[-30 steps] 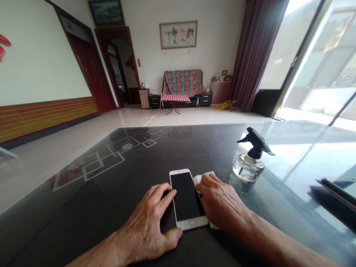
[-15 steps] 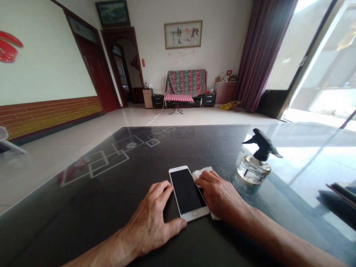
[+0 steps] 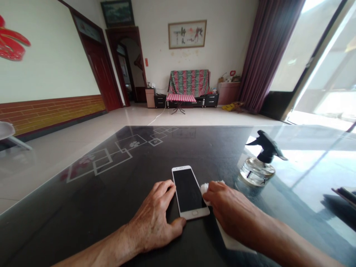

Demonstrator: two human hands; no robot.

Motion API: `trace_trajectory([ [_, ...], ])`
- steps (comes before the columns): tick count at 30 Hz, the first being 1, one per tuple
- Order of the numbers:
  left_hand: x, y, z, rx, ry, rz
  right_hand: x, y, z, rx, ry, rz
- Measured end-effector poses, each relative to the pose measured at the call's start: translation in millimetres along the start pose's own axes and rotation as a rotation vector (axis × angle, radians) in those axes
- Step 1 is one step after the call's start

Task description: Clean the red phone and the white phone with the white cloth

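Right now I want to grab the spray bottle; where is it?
In the head view the spray bottle stands on the dark table, to the right, beyond the right hand and its white cloth, right of the phone.

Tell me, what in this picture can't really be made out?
Head view only:
- White cloth: mostly hidden under the right hand and its forearm.
- Dark flat thing on the table: cut off by the right edge.
- Spray bottle: any marks on it are too small to read.
- Phone: screen dark; its left edge is partly covered by the left hand.
- Wall picture: too far away to make out.
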State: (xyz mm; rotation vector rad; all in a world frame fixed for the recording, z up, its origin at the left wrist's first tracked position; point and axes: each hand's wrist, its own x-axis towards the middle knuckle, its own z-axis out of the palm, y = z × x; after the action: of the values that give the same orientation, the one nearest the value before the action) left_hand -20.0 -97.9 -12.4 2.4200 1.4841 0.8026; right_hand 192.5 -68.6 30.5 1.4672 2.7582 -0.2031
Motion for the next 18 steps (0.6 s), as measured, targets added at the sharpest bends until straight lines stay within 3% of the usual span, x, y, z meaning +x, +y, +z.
trace_trajectory([
  [4, 0.0, 1.0, -0.6, -0.002, -0.003, -0.002, -6.0, -8.8, -3.0, -0.065, -0.069, 0.019],
  [10, 0.9, 2.4, -3.0, -0.003, -0.020, 0.011, -7.6, -12.6, 5.8, -0.096, -0.062, -0.016],
  [18, -0.2, 3.4, -3.0, -0.015, -0.009, 0.011, 7.0, 3.2, 13.9, 0.006, 0.118, -0.111],
])
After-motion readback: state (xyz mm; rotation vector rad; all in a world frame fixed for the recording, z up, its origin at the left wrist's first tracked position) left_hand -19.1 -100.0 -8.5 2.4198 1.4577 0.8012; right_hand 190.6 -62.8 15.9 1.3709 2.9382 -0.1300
